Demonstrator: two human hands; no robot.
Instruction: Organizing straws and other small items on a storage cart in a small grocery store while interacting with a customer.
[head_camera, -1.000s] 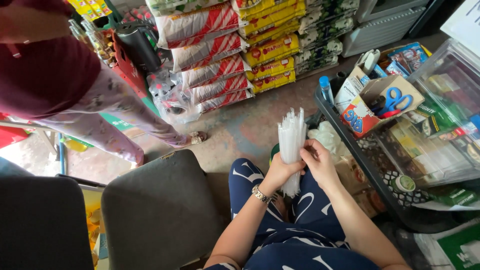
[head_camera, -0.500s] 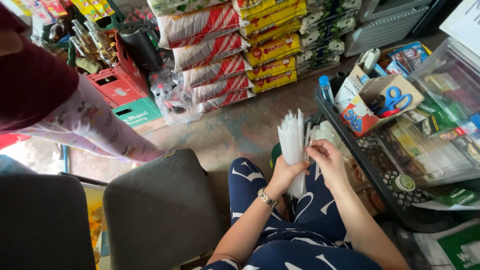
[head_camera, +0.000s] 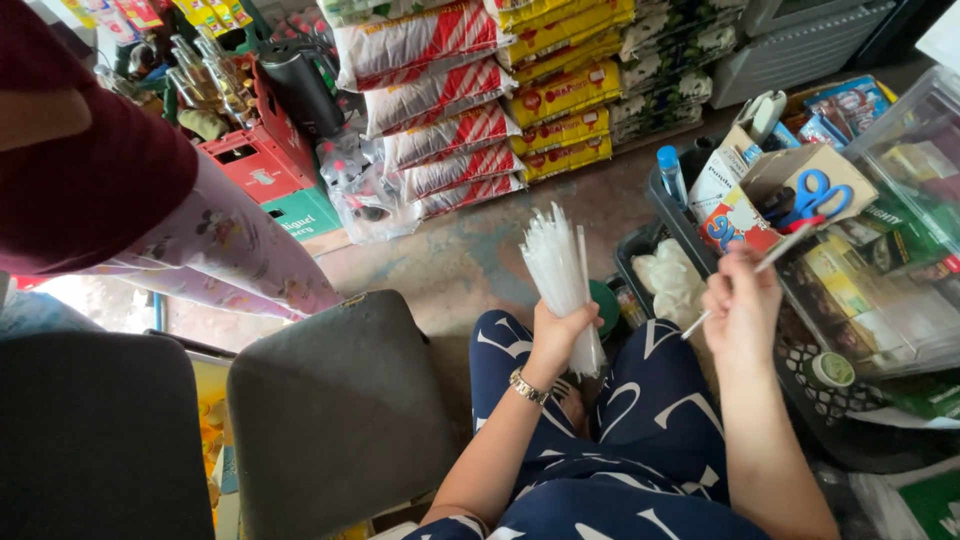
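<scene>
Clear straw bundle (head_camera: 562, 272) points upward.

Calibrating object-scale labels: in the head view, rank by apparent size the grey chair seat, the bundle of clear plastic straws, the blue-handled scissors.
1. Grey padded chair seat, largest, though nearest the camera.
2. Bundle of clear plastic straws, gripped in the left hand.
3. Blue-handled scissors in the cardboard box, smallest.

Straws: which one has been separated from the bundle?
The single straw pinched in the right hand, held apart; the rest stay bunched in the left hand.
</scene>
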